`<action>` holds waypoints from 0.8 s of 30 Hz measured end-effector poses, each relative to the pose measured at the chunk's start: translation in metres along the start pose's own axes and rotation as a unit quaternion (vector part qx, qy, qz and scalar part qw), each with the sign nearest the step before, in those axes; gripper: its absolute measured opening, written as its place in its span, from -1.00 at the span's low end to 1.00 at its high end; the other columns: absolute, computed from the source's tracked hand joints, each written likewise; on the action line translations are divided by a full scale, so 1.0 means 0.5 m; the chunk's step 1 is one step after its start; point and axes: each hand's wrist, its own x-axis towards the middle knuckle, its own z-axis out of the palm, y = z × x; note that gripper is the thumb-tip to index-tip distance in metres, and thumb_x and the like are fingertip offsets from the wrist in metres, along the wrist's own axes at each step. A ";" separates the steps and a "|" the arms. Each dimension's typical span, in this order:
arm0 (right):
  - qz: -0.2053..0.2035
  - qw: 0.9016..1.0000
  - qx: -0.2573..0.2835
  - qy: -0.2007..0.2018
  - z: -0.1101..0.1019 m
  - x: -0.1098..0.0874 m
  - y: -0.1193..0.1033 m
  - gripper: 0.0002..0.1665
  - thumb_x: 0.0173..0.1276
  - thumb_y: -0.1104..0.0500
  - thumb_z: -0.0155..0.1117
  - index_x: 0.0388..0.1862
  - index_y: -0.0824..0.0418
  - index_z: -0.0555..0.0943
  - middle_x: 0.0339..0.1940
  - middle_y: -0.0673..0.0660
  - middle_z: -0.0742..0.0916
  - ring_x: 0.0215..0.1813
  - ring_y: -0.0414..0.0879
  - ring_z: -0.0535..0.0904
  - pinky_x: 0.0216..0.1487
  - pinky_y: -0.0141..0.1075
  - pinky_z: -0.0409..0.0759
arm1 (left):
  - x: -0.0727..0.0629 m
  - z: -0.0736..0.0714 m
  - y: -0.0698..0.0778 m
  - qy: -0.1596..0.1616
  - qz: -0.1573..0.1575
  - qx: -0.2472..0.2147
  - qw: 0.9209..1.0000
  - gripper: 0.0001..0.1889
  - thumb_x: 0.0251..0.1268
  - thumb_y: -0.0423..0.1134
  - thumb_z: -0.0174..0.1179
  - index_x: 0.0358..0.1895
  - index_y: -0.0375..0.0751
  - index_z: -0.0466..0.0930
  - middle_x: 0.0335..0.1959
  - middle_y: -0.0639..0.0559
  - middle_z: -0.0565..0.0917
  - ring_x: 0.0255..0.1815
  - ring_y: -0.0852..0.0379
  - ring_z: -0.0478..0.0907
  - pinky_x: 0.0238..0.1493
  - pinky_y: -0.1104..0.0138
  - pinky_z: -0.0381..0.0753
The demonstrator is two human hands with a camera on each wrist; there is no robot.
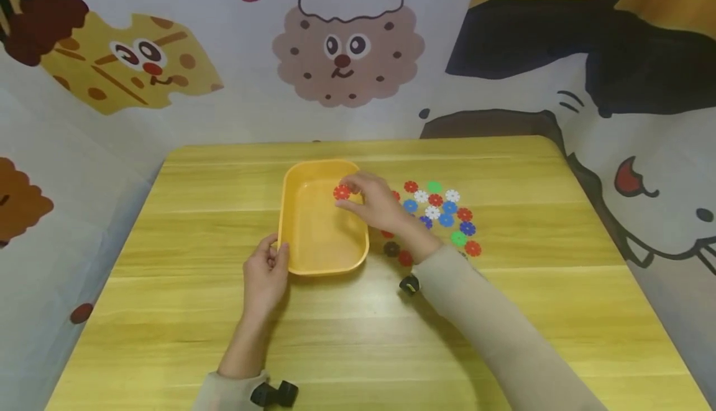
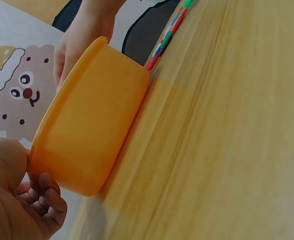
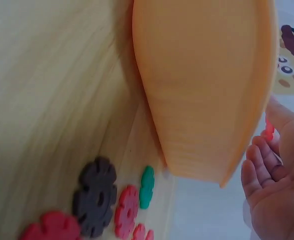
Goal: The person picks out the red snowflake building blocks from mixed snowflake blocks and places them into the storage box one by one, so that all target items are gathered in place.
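Note:
A yellow-orange plastic tray [image 1: 324, 227] stands on the wooden table, its inside bare in the head view. At its near left corner, my left hand [image 1: 265, 274] pinches the rim between thumb and fingers; in the left wrist view the hand [image 2: 17, 195] grips the rim from outside. My right hand [image 1: 375, 203] is over the tray's right side, pinching a red notched plastic disc [image 1: 342, 193] between thumb and fingertips. The right wrist view shows only a sliver of that red disc [image 3: 270, 129] beyond the tray wall [image 3: 202, 90].
Right of the tray lie several loose notched discs in red, blue, white, green and black, such as a white one [image 1: 432, 212] and a black one [image 1: 391, 249]. My right forearm [image 1: 481, 318] passes close by them. A cartoon-printed cloth [image 1: 224, 119] hangs behind the table.

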 end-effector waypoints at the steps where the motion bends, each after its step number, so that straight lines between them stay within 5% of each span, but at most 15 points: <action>1: -0.002 1.000 -0.001 -0.005 0.005 0.005 -0.001 -0.51 0.35 0.07 0.46 0.14 0.33 0.62 -0.17 0.16 0.68 -0.10 0.02 0.57 -0.04 -0.15 0.65 | 0.000 0.000 0.000 0.000 0.001 0.002 1.000 -0.65 0.50 -0.35 0.12 0.20 -0.53 0.52 -0.56 -0.04 0.49 -0.66 0.24 0.33 -0.68 0.47 0.35; 8: 0.016 0.997 -0.017 -0.076 0.029 0.044 -0.005 -0.46 0.38 0.03 0.43 0.20 0.31 0.60 -0.04 0.16 0.73 -0.13 -0.05 0.64 -0.04 -0.25 0.67 | 0.002 -0.002 -0.002 -0.003 0.001 0.003 1.000 -0.66 0.50 -0.35 0.13 0.20 -0.52 0.53 -0.54 -0.08 0.52 -0.65 0.23 0.36 -0.67 0.48 0.37; 15: 0.042 0.986 -0.051 -0.156 0.048 0.089 -0.019 -0.50 0.39 0.04 0.42 0.17 0.30 0.60 -0.16 0.15 0.75 -0.18 -0.06 0.65 -0.08 -0.28 0.66 | -0.001 -0.003 -0.003 -0.002 -0.009 -0.006 1.000 -0.66 0.50 -0.33 0.15 0.21 -0.47 0.54 -0.53 -0.09 0.55 -0.61 0.19 0.41 -0.62 0.46 0.44; 24: 0.054 0.990 -0.072 -0.113 0.079 0.124 -0.018 -0.33 0.41 0.02 0.39 0.34 0.38 0.49 -0.28 0.15 0.80 -0.25 -0.06 0.72 -0.08 -0.26 0.70 | 0.000 -0.005 -0.003 -0.011 -0.016 -0.010 1.000 -0.63 0.53 -0.29 0.13 0.25 -0.48 0.51 -0.51 -0.08 0.54 -0.60 0.22 0.39 -0.60 0.47 0.42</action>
